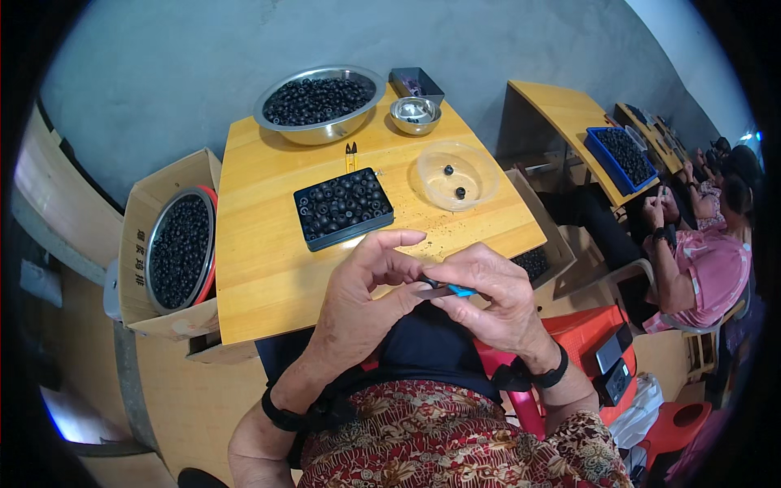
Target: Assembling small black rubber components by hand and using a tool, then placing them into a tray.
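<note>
Over the near edge of the wooden table (264, 285), my left hand (358, 305) pinches a small round black piece (429, 281) between thumb and fingertips. My right hand (496, 297) grips a small blade with a blue handle (462, 290), its metal touching or very near the piece; fingers partly hide the contact. Just beyond my hands sits a black tray (351, 237) full of round black pieces with holes. To its right, a clear plastic tub (431, 191) holds two such pieces. Yellow-handled snips (351, 159) lie behind the tray.
A large steel basin (325, 132) of black pieces, a small steel bowl (416, 127) and a dark box (431, 93) stand at the back. On the left, a cardboard box (175, 327) holds another filled basin. People sit at the right near a blue crate (639, 187).
</note>
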